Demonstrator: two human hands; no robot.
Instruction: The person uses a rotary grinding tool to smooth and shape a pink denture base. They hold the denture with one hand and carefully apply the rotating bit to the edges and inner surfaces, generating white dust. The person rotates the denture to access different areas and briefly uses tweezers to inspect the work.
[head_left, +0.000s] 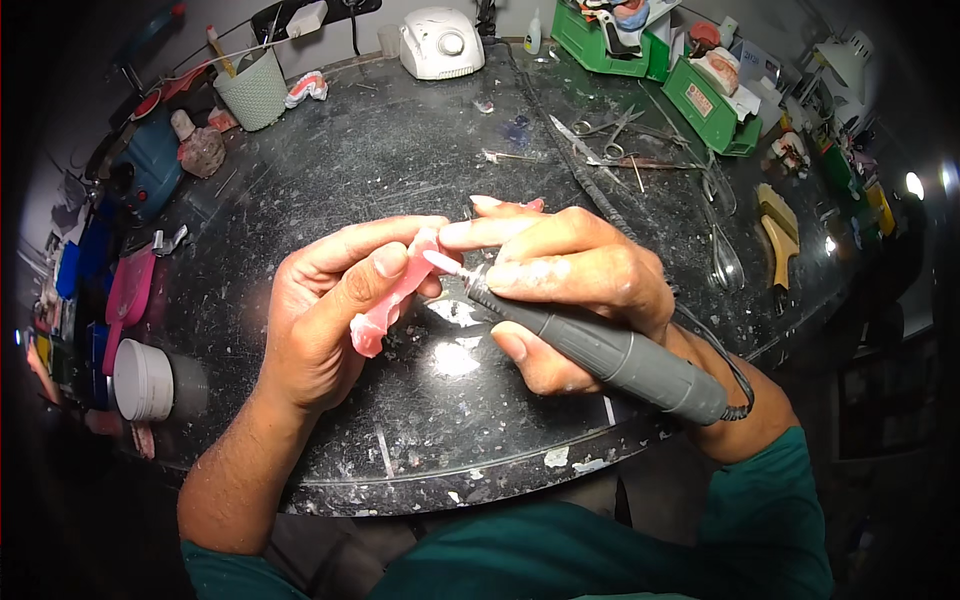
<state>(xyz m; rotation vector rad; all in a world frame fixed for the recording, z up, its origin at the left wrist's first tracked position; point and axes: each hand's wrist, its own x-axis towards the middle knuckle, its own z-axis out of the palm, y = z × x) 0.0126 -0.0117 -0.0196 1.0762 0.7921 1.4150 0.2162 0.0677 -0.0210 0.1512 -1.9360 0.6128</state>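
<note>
Left hand: I am seeing it pinching the pink piece, with the thumb lying on the near face and the fingers supporting from behind.
Right hand: it is grasping the grey handpiece like a thick pen; the cord is leaving its rear end, beside the forearm.
Pink piece: it is sitting between left thumb and left fingers, its lower end hanging free below the thumb.
Pale tip: it is pointing from the right-hand grip at the upper part of the piece — touching, I am thinking, but I am not able to tell surely.
Handling: to me the piece is looking light and stiff, maybe brittle where it is thin, and its shiny face is seeming a little slippery. I am preferring a hold at the middle, fingers spread behind, away from the tip.
Writing: beyond the right-hand grip, farther right, a green bin is carrying a label — its print is being too small for me. On the white control box, beyond both grips, I am finding nothing readable.
</note>
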